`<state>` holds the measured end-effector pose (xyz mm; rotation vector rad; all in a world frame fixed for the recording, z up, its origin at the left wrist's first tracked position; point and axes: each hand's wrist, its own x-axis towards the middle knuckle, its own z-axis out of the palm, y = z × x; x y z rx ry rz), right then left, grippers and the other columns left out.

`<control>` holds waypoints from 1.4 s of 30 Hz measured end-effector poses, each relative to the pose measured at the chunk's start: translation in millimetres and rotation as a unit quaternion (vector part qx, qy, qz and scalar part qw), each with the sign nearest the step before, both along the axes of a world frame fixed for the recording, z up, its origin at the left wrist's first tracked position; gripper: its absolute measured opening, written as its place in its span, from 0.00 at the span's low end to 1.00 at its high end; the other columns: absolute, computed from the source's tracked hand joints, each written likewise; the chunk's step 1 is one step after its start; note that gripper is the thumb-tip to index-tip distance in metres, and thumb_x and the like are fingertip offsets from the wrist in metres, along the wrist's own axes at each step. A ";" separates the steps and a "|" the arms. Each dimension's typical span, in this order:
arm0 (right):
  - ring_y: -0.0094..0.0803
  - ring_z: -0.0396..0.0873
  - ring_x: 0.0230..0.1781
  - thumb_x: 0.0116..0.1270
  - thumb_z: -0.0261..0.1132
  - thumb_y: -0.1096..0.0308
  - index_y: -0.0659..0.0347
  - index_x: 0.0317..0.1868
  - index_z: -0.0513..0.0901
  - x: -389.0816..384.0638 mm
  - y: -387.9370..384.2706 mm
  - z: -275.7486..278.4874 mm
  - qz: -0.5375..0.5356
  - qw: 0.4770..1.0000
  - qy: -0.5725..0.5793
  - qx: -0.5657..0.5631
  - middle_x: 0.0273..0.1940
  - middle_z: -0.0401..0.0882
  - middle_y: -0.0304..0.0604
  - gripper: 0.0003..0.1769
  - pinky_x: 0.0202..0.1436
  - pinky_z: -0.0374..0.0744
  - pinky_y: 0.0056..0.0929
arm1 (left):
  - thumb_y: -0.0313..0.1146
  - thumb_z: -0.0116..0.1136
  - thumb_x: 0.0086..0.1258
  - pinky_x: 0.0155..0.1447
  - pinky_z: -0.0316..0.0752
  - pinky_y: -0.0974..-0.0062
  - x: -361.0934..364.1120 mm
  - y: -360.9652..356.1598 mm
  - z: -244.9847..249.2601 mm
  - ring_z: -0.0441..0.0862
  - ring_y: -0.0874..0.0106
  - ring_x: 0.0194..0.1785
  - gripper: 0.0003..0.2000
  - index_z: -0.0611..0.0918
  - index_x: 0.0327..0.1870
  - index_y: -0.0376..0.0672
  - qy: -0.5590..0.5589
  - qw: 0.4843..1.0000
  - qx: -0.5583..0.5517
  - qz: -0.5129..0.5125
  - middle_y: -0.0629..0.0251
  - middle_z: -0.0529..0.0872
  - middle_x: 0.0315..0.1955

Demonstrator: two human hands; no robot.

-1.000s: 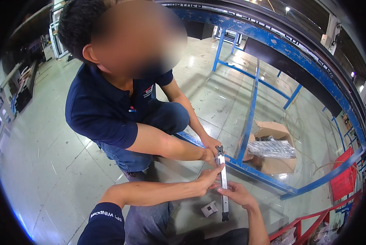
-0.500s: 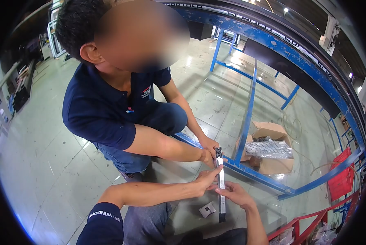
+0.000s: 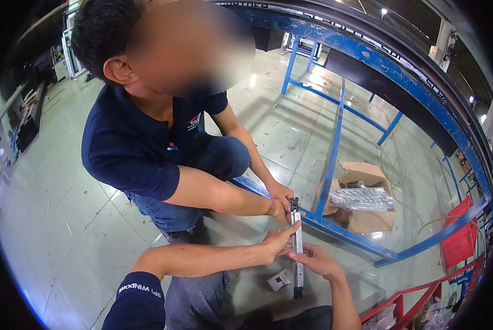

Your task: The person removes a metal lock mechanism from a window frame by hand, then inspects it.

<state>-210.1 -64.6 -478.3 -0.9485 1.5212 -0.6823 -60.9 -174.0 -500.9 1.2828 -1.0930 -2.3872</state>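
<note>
A slim silver metal bar [image 3: 297, 247] with black end pieces runs lengthwise in front of me, above the floor. My left hand [image 3: 277, 243] grips it from the left near its middle, thumb along the face. From the right, my right hand [image 3: 315, 259] pinches it slightly lower with thumb and fingers. At the far black end, a co-worker's hands [image 3: 281, 206] hold the same bar. A small whitish piece [image 3: 278, 280] with a dark spot lies on the floor left of the bar's near end.
A co-worker in a dark shirt [image 3: 131, 143] crouches opposite me. The blue steel frame [image 3: 334, 154] of a stand rises at the right. Inside it sits an open cardboard box [image 3: 370, 220] with plastic-wrapped parts [image 3: 362, 199]. Red bin [image 3: 459, 234] and red rack [image 3: 403, 308] are at lower right.
Almost nothing differs. The whole view has shifted very slightly, while both my hands and the co-worker's hands keep their hold on the bar.
</note>
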 end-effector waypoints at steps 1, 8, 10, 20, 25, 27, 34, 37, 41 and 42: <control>0.23 0.78 0.48 0.68 0.72 0.54 0.68 0.63 0.79 1.0 0.0 2.4 0.005 1.000 0.000 -0.006 0.49 0.84 0.40 0.31 0.54 0.76 0.26 | 0.68 0.61 0.64 0.37 0.72 0.84 0.0 0.3 0.0 0.79 0.80 0.34 0.33 0.76 0.48 0.43 0.002 1.000 -0.001 0.000 0.71 0.80 0.37; 0.24 0.79 0.50 0.69 0.72 0.55 0.65 0.68 0.76 4.7 0.5 6.4 0.012 0.999 -0.012 -0.036 0.51 0.84 0.40 0.33 0.56 0.77 0.27 | 0.70 0.60 0.63 0.38 0.72 0.83 0.1 -2.9 -6.6 0.79 0.79 0.35 0.34 0.76 0.49 0.43 -0.001 1.000 -0.005 -0.026 0.70 0.80 0.38; 0.24 0.79 0.51 0.69 0.71 0.56 0.65 0.69 0.75 5.8 0.7 6.9 0.011 0.999 -0.023 -0.043 0.51 0.84 0.40 0.33 0.57 0.77 0.27 | 0.70 0.60 0.63 0.38 0.72 0.83 -1.1 -2.4 -8.5 0.79 0.79 0.35 0.34 0.76 0.48 0.43 0.004 1.000 -0.006 -0.022 0.70 0.80 0.38; 0.24 0.79 0.50 0.69 0.70 0.55 0.62 0.71 0.74 0.8 -0.7 -3.7 0.036 0.998 0.002 -0.053 0.51 0.85 0.40 0.34 0.57 0.77 0.28 | 0.69 0.62 0.63 0.34 0.68 0.83 -0.4 -2.0 -3.7 0.78 0.80 0.31 0.34 0.75 0.46 0.42 -0.009 1.000 -0.010 -0.019 0.68 0.81 0.38; 0.24 0.79 0.48 0.69 0.70 0.55 0.60 0.70 0.75 3.3 -0.1 1.0 0.037 0.998 0.018 -0.055 0.49 0.86 0.39 0.34 0.56 0.77 0.28 | 0.68 0.62 0.64 0.33 0.68 0.82 0.4 -0.7 -0.7 0.77 0.80 0.31 0.33 0.74 0.46 0.42 -0.004 1.000 -0.014 -0.012 0.67 0.81 0.38; 0.24 0.79 0.48 0.68 0.71 0.54 0.59 0.70 0.75 4.0 -0.7 5.8 0.045 0.997 0.040 -0.047 0.48 0.86 0.39 0.34 0.55 0.77 0.27 | 0.68 0.62 0.63 0.33 0.68 0.82 0.4 -0.1 -0.4 0.77 0.80 0.30 0.34 0.74 0.46 0.41 -0.003 1.000 -0.013 -0.015 0.67 0.81 0.38; 0.22 0.79 0.42 0.67 0.71 0.49 0.58 0.69 0.76 -0.8 1.8 -6.3 0.042 0.996 0.062 -0.048 0.44 0.86 0.39 0.35 0.50 0.77 0.26 | 0.67 0.62 0.64 0.29 0.66 0.83 -1.6 1.6 1.5 0.73 0.81 0.25 0.33 0.75 0.47 0.40 -0.027 0.999 -0.026 -0.003 0.67 0.80 0.38; 0.21 0.77 0.38 0.66 0.72 0.49 0.59 0.67 0.79 1.6 -0.1 4.3 0.043 0.994 0.096 -0.032 0.38 0.84 0.35 0.34 0.44 0.76 0.27 | 0.68 0.66 0.60 0.31 0.71 0.80 -0.4 -1.1 -6.1 0.79 0.77 0.32 0.33 0.76 0.42 0.42 0.003 0.999 -0.032 -0.014 0.67 0.79 0.37; 0.20 0.71 0.34 0.70 0.70 0.52 0.60 0.57 0.84 -4.2 2.1 -16.3 0.052 0.984 0.106 -0.135 0.33 0.80 0.33 0.24 0.38 0.74 0.25 | 0.65 0.59 0.68 0.30 0.66 0.79 -3.8 0.7 -7.1 0.75 0.78 0.28 0.27 0.81 0.46 0.46 -0.010 0.999 -0.037 -0.014 0.67 0.81 0.36; 0.21 0.73 0.35 0.70 0.69 0.52 0.59 0.57 0.85 -5.4 -0.5 -20.3 0.076 0.981 0.127 -0.126 0.35 0.82 0.35 0.23 0.41 0.75 0.27 | 0.65 0.58 0.69 0.38 0.69 0.77 -2.8 -0.1 -5.1 0.76 0.77 0.35 0.27 0.81 0.47 0.47 -0.016 0.999 -0.039 -0.027 0.68 0.79 0.38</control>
